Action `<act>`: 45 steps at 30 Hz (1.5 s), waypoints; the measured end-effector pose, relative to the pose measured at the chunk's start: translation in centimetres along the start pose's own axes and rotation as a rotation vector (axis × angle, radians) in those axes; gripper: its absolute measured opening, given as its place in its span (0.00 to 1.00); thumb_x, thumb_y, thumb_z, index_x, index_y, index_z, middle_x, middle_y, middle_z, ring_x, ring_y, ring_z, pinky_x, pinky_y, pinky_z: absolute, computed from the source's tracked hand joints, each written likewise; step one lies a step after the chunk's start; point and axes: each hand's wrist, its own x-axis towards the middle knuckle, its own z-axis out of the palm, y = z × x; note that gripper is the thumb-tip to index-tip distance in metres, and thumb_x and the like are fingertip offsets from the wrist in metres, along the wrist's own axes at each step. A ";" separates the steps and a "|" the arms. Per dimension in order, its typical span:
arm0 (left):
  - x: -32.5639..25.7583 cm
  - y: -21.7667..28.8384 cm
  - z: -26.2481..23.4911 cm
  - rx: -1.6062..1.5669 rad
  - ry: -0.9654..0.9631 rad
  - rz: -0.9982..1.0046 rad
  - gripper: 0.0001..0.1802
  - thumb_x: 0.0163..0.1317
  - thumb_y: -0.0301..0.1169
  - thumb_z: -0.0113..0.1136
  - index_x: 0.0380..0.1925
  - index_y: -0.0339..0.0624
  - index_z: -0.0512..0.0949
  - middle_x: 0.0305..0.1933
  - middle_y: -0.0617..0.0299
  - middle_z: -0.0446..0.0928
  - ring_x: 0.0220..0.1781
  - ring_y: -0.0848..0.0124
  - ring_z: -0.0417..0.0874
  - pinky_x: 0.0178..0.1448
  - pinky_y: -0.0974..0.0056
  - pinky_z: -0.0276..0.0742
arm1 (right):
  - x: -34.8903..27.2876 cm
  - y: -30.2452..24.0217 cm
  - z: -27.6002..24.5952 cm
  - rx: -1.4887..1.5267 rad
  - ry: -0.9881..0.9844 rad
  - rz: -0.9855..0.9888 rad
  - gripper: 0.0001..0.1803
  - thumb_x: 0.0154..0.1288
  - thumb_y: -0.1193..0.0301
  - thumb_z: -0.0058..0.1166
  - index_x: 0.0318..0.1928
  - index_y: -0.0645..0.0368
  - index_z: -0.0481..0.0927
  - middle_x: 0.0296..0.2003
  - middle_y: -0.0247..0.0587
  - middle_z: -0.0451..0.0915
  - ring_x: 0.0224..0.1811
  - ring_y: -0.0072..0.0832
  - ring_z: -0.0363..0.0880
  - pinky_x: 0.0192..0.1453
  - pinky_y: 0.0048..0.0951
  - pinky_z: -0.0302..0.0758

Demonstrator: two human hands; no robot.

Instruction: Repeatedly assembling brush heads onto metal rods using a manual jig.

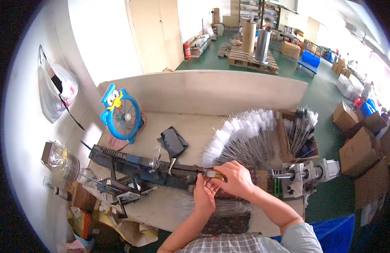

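Both hands (pixel 222 185) on bench machine (pixel 161 170)

Bare forearms, a grey short sleeve (pixel 302 238), and a checked shirt (pixel 228 244).

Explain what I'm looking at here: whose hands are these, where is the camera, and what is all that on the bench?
No robot here: a person wears the camera on their head, looking down. The left hand and right hand meet at a long dark metal machine lying across the workbench, pinching a small amber-coloured piece. Behind them fans out a pile of thin wire brushes with white tips; more stand in a cardboard box. At the left sits a blue fan shaped like a cartoon bird, and mid-bench a black pouch.
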 end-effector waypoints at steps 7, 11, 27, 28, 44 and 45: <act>0.5 -1.2 -0.5 -0.061 -0.029 0.070 0.12 0.66 0.37 0.48 0.41 0.40 0.70 0.41 0.62 0.74 0.44 0.70 0.76 0.49 0.63 0.72 | -0.7 -0.2 0.8 -0.159 0.189 -0.012 0.19 0.44 0.64 0.64 0.39 0.54 0.81 0.36 0.33 0.80 0.41 0.33 0.75 0.45 0.34 0.72; -0.1 -1.3 1.1 -0.043 0.074 0.158 0.06 0.61 0.25 0.51 0.38 0.37 0.71 0.38 0.60 0.75 0.39 0.71 0.78 0.44 0.67 0.75 | -0.9 0.5 0.4 -0.110 0.211 -0.143 0.16 0.46 0.65 0.62 0.39 0.49 0.82 0.36 0.29 0.79 0.42 0.30 0.75 0.44 0.34 0.70; 0.4 -1.5 0.2 -0.132 0.042 0.185 0.02 0.59 0.25 0.54 0.33 0.41 0.73 0.34 0.63 0.77 0.36 0.74 0.78 0.43 0.69 0.73 | -0.9 0.8 -0.1 -0.033 0.151 -0.170 0.14 0.44 0.69 0.63 0.37 0.51 0.84 0.38 0.33 0.79 0.43 0.33 0.75 0.47 0.36 0.73; 0.2 -1.5 0.6 -0.149 0.080 0.138 0.02 0.60 0.26 0.54 0.33 0.42 0.73 0.35 0.63 0.77 0.36 0.74 0.77 0.43 0.69 0.73 | -0.9 1.0 -0.3 -0.040 0.161 -0.174 0.15 0.44 0.69 0.63 0.38 0.51 0.83 0.38 0.33 0.79 0.43 0.33 0.75 0.47 0.35 0.73; 0.2 -1.8 0.1 -0.139 0.059 0.143 0.05 0.61 0.24 0.53 0.37 0.41 0.72 0.37 0.63 0.77 0.37 0.74 0.79 0.43 0.69 0.75 | -1.6 0.9 0.2 -0.088 0.208 -0.152 0.14 0.46 0.65 0.62 0.38 0.49 0.82 0.37 0.29 0.78 0.40 0.29 0.75 0.43 0.32 0.71; 0.2 -1.8 0.4 -0.138 0.060 0.140 0.05 0.61 0.24 0.53 0.37 0.41 0.72 0.37 0.63 0.77 0.37 0.74 0.79 0.43 0.69 0.75 | -1.4 0.9 0.1 -0.089 0.204 -0.151 0.14 0.45 0.66 0.63 0.37 0.49 0.83 0.37 0.29 0.79 0.40 0.29 0.76 0.42 0.31 0.71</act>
